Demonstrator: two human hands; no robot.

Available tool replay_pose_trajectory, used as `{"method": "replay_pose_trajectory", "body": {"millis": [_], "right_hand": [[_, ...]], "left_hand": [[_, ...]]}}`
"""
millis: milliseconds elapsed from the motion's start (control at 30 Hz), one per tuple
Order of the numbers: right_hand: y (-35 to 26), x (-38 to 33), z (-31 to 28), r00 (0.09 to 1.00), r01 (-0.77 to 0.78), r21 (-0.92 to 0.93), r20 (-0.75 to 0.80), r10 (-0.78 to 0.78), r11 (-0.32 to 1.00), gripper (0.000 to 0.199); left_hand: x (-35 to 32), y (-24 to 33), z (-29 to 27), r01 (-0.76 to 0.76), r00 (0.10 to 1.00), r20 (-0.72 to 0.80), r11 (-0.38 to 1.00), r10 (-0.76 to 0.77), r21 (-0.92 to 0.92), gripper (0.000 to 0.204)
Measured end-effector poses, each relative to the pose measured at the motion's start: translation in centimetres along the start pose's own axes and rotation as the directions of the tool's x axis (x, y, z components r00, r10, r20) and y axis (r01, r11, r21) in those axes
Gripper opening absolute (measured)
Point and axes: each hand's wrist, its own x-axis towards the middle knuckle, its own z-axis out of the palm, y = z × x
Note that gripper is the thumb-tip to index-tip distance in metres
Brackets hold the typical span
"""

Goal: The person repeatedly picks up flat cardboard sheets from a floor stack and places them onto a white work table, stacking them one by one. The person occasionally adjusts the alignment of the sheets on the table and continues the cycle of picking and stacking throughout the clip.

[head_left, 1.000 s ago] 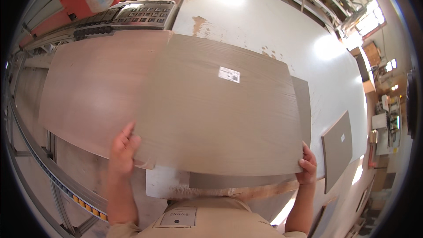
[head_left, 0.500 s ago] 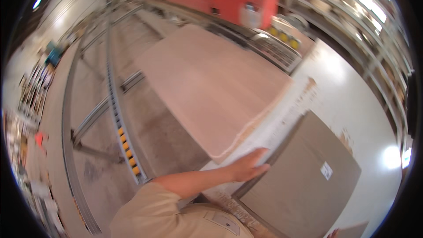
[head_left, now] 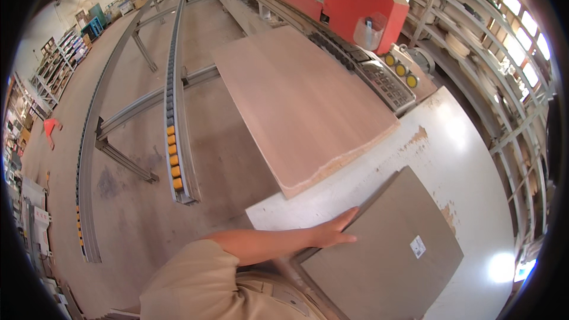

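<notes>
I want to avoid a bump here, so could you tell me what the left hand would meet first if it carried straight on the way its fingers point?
The left hand lies on the grey panel's edge, fingers pointing across it. Going on, it would probably just slide over the panel face toward the small white label; nothing else seems to stand in that line.

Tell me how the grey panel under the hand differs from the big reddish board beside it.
The grey panel is dull grey-brown; the reddish board is pinkish wood-toned. The grey panel bears a small white label, the reddish board none. The left hand rests on the grey panel's edge; nothing touches the reddish board. Both lie flat.
</notes>
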Motion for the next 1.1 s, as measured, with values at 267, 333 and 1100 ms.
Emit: {"method": "replay_pose_trajectory", "body": {"millis": [267, 333, 1100], "right_hand": [[3.2, 4.7, -12.6, 0.995, 0.041, -0.161, -0.087, -0.056, 0.986, 0.056], [0.6, 8.7, -13.3, 0.968, 0.177, -0.339, -0.107, -0.225, 0.924, 0.055], [-9.6, 18.1, -5.6, 0.914, 0.369, -0.842, 0.252, -0.318, 0.394, 0.065]], "left_hand": [[0.8, 0.6, -1.7, 0.071, 0.981, -0.192, 0.973, -0.029, 0.218, 0.066], [6.4, 0.7, -2.5, -0.030, 0.968, -0.238, 0.980, 0.077, 0.195, 0.070], [18.5, 0.2, -4.0, -0.136, 0.953, -0.265, 0.990, 0.144, 0.046, 0.027]]}}
